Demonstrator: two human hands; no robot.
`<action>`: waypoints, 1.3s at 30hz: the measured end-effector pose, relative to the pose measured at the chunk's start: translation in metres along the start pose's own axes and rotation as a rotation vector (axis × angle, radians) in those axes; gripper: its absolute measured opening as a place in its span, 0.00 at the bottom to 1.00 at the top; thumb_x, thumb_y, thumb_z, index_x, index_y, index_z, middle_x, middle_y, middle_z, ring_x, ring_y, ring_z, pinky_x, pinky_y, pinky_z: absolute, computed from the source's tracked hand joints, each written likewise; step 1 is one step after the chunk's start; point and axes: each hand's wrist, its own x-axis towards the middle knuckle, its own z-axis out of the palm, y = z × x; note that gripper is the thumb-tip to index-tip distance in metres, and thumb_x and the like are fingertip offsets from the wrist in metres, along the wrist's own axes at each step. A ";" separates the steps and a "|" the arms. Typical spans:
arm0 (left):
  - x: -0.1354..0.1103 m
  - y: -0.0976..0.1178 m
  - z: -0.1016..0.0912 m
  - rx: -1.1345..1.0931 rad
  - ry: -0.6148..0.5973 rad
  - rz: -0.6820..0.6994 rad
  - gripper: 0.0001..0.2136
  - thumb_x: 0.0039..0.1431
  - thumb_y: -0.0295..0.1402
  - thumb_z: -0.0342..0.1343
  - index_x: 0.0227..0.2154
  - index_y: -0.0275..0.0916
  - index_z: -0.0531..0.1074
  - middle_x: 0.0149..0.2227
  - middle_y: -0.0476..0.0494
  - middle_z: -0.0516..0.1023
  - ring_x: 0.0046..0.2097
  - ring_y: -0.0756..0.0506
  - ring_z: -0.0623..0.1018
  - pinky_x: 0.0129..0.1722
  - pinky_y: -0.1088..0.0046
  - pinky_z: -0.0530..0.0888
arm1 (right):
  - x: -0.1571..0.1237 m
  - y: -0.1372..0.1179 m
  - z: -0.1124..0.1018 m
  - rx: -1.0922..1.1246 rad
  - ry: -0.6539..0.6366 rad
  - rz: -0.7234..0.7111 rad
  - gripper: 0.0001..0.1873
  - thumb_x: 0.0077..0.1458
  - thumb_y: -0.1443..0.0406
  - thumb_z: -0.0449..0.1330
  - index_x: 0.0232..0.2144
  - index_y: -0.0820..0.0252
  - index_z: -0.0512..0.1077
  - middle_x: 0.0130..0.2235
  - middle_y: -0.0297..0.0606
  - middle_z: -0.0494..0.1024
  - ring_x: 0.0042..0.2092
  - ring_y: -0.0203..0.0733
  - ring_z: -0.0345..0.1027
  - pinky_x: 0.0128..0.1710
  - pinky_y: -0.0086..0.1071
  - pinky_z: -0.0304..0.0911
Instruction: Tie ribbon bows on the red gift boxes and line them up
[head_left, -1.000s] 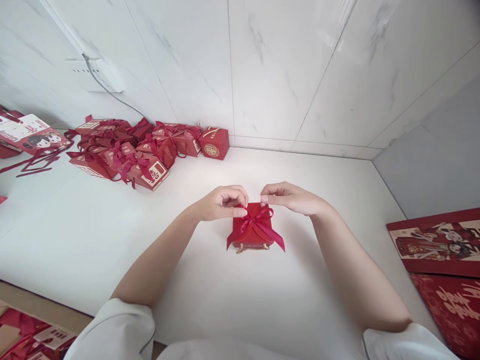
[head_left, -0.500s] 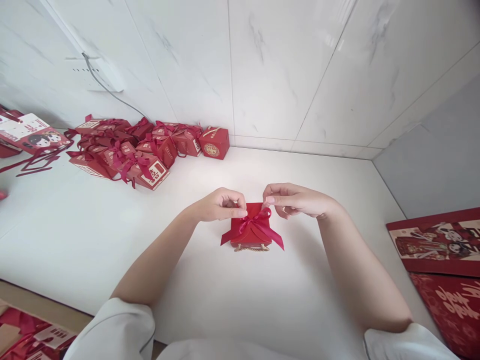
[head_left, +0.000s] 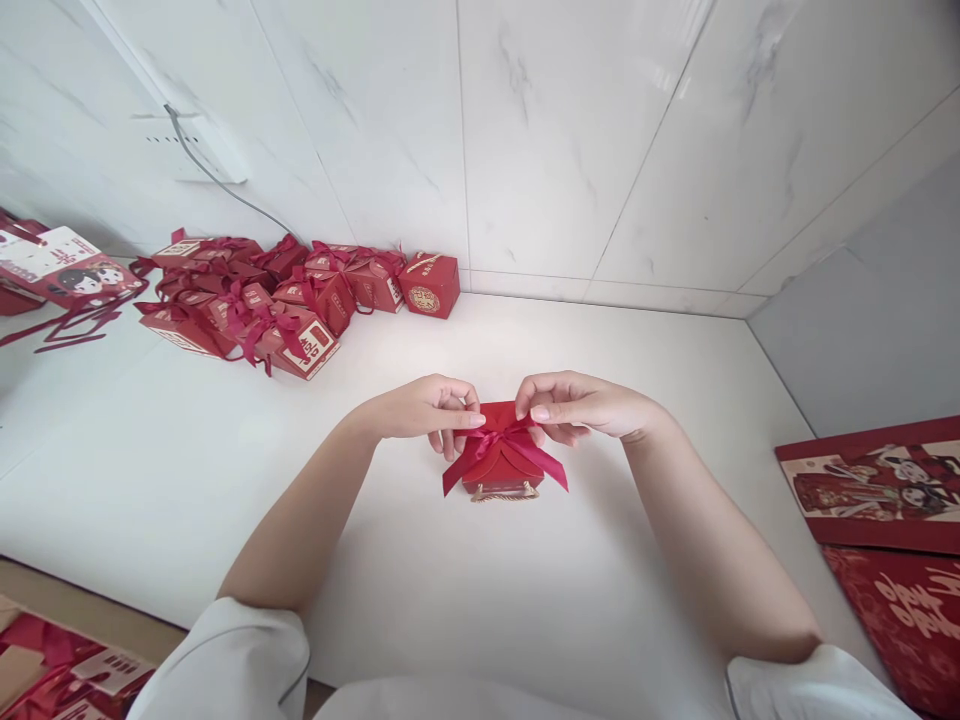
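A small red gift box (head_left: 501, 470) stands on the white table (head_left: 420, 600) in front of me, with a gold cord handle at its near side. A dark pink ribbon bow (head_left: 504, 447) lies across its top, its two tails hanging left and right. My left hand (head_left: 427, 410) pinches the bow's left loop between thumb and forefinger. My right hand (head_left: 577, 405) pinches the right loop in the same way. Both hands sit just above the box's far edge.
A heap of several similar red ribboned boxes (head_left: 277, 295) lies at the back left by the marble wall. A printed box and loose ribbons (head_left: 60, 270) sit at the far left. Flat red printed cards (head_left: 877, 490) lie at the right. More red cards (head_left: 52, 670) show below the table's near left edge.
Both hands have drawn slightly closer together over the bow, and the loops look smaller and tighter. The box has barely shifted.
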 end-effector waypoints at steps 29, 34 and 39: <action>-0.004 0.006 0.006 -0.067 0.047 0.290 0.13 0.57 0.41 0.55 0.31 0.34 0.74 0.26 0.47 0.75 0.18 0.57 0.63 0.18 0.78 0.61 | -0.001 -0.004 0.010 0.088 0.152 -0.255 0.12 0.56 0.60 0.61 0.40 0.57 0.67 0.23 0.30 0.73 0.19 0.28 0.52 0.17 0.24 0.46; -0.005 0.005 0.005 -0.108 0.094 0.323 0.12 0.57 0.39 0.56 0.29 0.34 0.73 0.27 0.47 0.75 0.18 0.57 0.63 0.18 0.78 0.60 | 0.000 0.001 0.006 0.163 0.204 -0.357 0.09 0.55 0.61 0.62 0.38 0.57 0.67 0.22 0.29 0.72 0.18 0.28 0.51 0.17 0.25 0.45; -0.004 0.004 0.001 -0.108 0.152 0.301 0.12 0.57 0.40 0.56 0.27 0.34 0.71 0.28 0.47 0.75 0.18 0.57 0.64 0.19 0.78 0.60 | -0.001 0.001 0.004 0.116 0.255 -0.347 0.07 0.57 0.60 0.60 0.37 0.57 0.69 0.23 0.30 0.72 0.19 0.28 0.51 0.18 0.26 0.45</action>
